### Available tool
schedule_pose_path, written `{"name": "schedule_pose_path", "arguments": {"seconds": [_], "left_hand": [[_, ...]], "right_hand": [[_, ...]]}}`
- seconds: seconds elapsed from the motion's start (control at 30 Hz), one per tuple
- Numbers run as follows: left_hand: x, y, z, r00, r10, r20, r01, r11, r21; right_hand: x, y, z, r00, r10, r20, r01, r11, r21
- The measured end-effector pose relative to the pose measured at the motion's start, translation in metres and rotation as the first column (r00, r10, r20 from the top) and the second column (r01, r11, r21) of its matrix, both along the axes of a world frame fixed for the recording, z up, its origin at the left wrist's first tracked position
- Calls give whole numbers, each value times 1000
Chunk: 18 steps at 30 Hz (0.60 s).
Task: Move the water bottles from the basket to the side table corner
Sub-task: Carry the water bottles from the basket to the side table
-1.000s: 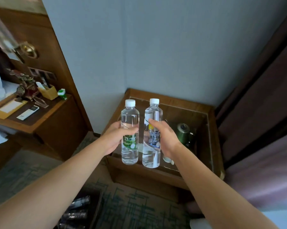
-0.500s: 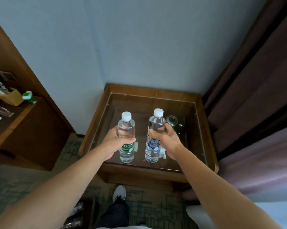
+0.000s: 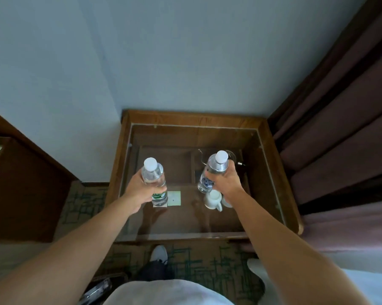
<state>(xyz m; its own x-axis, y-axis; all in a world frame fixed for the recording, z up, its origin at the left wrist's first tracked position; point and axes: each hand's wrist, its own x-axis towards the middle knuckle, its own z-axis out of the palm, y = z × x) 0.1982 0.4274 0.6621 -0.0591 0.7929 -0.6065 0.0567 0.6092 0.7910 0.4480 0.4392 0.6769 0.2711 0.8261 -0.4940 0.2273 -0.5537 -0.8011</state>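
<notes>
My left hand (image 3: 139,190) grips a clear water bottle with a white cap and green label (image 3: 154,176). My right hand (image 3: 226,183) grips a second clear water bottle with a white cap and blue label (image 3: 212,170). Both bottles are upright over the glass top of the wooden side table (image 3: 271,137), which stands in the corner of the room. Whether their bases touch the glass I cannot tell. The basket (image 3: 97,291) shows only as a sliver at the bottom edge, with a bottle lying in it.
Under the glass sit white cups (image 3: 213,200) and a pale square card (image 3: 174,198). A blue-grey wall is behind the table, dark curtains (image 3: 339,128) on the right, a wooden bedside unit (image 3: 20,183) on the left. My shoe (image 3: 159,254) is on the patterned carpet.
I have stepped closer and now look down on the table. Both hands have carried the bottles forward and lower over the glass top and spread them apart.
</notes>
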Motion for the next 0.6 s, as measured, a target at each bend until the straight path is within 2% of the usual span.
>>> {"name": "schedule_pose_path", "arguments": {"seconds": [0.27,0.6], "left_hand": [[-7,10,-15,1000,-9,-27,8,1000,-19],[3,-2,-9,973,-118,-196,125,992,24]], "right_hand": [[-4,5,-14,999,-29,32,30,999,-44],[6,-4,-10,999,-24,48,26,999,-30]]}}
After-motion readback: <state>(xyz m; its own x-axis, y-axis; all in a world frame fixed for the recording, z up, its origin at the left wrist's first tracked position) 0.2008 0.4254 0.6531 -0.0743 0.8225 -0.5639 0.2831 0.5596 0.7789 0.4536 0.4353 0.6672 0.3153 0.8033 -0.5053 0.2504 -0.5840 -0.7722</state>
